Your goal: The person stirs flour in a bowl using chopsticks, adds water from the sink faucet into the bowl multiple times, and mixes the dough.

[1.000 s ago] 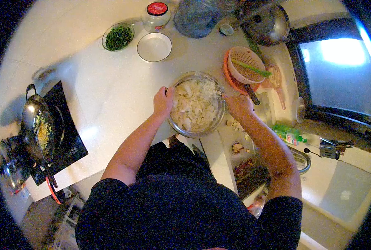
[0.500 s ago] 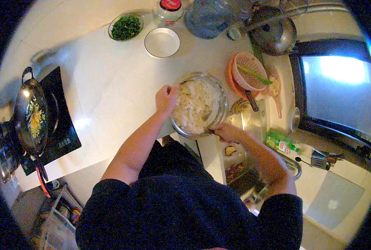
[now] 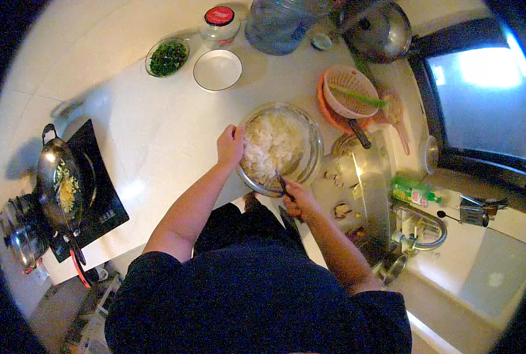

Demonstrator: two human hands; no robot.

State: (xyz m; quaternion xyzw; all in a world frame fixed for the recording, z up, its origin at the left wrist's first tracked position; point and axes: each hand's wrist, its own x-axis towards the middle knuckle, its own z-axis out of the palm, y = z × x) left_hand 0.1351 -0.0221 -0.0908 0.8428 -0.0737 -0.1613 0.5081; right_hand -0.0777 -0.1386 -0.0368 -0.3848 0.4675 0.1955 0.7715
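A clear bowl [image 3: 316, 152] stands at the counter's front edge, holding a pale, shredded-looking food mixture [image 3: 270, 144]. My left hand [image 3: 231, 145] is closed on the bowl's left rim. At the bowl's near right side, my right hand [image 3: 299, 200] is closed around the dark handle of a utensil [image 3: 283, 185]. The utensil's far end goes into the mixture and is hidden, so its kind cannot be made out. The mixture is heaped toward the left of the bowl, and bare bowl wall shows at the right.
A wok [image 3: 59, 183] with chopped food sits on a black cooktop [image 3: 100, 177] at left. Behind the bowl are a white dish [image 3: 217, 69], chopped greens [image 3: 167, 58] and a red-lidded jar [image 3: 220, 29]. A pink colander [image 3: 350, 88] and a sink [image 3: 369, 194] lie to the right.
My right hand has moved left along the bowl's near edge with the utensil. The mixture has shifted left, baring the bowl's right side. My left hand stays on the rim; the view has turned slightly.
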